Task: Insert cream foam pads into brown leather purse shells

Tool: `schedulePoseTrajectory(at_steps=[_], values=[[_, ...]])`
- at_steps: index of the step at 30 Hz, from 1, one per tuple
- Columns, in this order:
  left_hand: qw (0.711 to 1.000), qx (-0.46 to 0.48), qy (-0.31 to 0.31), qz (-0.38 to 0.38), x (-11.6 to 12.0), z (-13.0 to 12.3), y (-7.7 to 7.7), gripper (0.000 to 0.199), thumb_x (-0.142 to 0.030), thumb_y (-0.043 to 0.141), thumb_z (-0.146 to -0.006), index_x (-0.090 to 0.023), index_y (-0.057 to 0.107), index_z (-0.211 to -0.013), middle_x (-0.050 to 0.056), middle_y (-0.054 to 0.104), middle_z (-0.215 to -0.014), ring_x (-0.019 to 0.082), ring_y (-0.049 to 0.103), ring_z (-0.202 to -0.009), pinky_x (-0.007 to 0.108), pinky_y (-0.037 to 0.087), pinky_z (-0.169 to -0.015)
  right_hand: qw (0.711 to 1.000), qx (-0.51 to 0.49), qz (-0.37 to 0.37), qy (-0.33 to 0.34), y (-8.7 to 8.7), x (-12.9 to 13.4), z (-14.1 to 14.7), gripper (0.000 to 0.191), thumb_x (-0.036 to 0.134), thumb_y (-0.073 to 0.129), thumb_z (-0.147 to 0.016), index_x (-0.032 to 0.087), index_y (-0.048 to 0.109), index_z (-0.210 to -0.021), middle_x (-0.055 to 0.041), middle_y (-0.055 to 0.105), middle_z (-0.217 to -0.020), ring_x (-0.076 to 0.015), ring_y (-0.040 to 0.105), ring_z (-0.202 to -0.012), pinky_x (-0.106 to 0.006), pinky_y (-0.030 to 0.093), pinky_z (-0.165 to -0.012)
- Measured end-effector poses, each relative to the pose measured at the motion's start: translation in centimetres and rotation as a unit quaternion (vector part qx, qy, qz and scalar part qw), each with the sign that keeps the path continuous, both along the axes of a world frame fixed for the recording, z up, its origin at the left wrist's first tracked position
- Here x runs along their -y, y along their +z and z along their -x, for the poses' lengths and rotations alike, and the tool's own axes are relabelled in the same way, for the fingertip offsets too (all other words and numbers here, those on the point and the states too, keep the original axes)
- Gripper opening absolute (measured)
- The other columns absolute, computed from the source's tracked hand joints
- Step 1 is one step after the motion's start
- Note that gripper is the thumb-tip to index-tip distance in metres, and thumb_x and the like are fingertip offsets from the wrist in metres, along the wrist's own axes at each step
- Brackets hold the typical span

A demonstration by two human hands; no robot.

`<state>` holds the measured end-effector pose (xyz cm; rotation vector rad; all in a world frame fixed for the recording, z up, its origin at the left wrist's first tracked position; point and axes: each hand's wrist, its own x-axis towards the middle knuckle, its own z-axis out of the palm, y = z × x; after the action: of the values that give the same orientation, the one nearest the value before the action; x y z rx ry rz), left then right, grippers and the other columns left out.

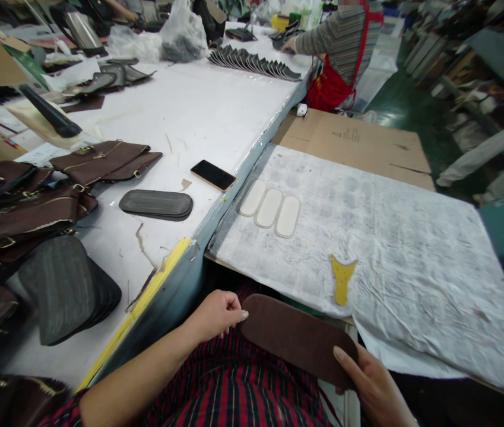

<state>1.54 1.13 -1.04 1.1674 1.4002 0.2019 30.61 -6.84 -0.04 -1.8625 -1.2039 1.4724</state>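
A dark brown oval leather piece (296,335) is held over my lap, tilted down to the right. My right hand (365,370) grips its right end, thumb on top and fingers beneath. At its left end my left hand (220,313) is closed, the fingertips pinched at the piece's edge. Beyond it, on the cloth-covered board (403,237), lie three white oval pieces (269,207) side by side and a yellow forked piece (342,279). Dark grey oval pieces (156,203) are stacked on the white table (189,118) to the left.
A phone (213,175) lies near the table edge. Brown leather bags (24,201) and a stack of dark panels (69,290) fill the left side. Cardboard (354,142) lies behind the board. A person in a striped sleeve (323,38) works at the far table end.
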Motion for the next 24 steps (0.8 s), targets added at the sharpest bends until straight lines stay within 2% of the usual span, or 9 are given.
schedulePoseTrajectory(at_steps=[3,8,15,24], values=[[1.0,0.009,-0.002,-0.003,-0.08,0.04,0.03,0.026,-0.04,0.056,-0.067,-0.016,0.049,-0.061,-0.006,0.046,-0.043,0.007,0.042,-0.033,0.016,0.032,-0.03,0.998,-0.043,0.041,-0.003,0.31,0.01,0.13,0.041,0.051,0.048,-0.079,0.015,0.06,-0.096,-0.0006,0.057,-0.061,-0.0148,0.052,-0.051,-0.024,0.045,-0.046],[1.0,0.01,-0.005,-0.013,0.05,0.08,0.0,0.026,-0.041,0.056,-0.067,-0.016,0.049,-0.061,-0.006,0.046,-0.043,0.007,0.042,-0.034,0.016,0.031,-0.03,0.998,-0.035,0.048,-0.004,0.25,0.19,0.21,0.035,0.05,0.049,-0.079,0.017,0.057,-0.079,0.0005,0.054,-0.056,-0.0152,0.052,-0.052,-0.025,0.044,-0.047],[0.999,0.027,0.004,-0.029,0.43,0.18,-0.3,0.022,-0.035,0.057,-0.067,-0.016,0.048,-0.06,-0.007,0.044,-0.04,0.007,0.042,-0.034,0.016,0.03,-0.031,0.994,-0.081,0.052,-0.043,0.57,0.39,0.62,0.031,0.046,0.055,-0.076,0.016,0.058,-0.085,0.0013,0.054,-0.059,-0.0145,0.051,-0.051,-0.025,0.046,-0.046],[0.999,0.021,0.012,-0.023,0.45,-0.01,-0.15,0.02,-0.033,0.054,-0.067,-0.016,0.048,-0.06,-0.006,0.045,-0.042,0.007,0.042,-0.034,0.016,0.031,-0.032,0.995,-0.079,0.052,-0.042,0.67,0.23,0.89,0.039,0.046,0.052,-0.078,0.014,0.055,-0.101,0.0018,0.051,-0.059,-0.0135,0.049,-0.051,-0.024,0.045,-0.045]])
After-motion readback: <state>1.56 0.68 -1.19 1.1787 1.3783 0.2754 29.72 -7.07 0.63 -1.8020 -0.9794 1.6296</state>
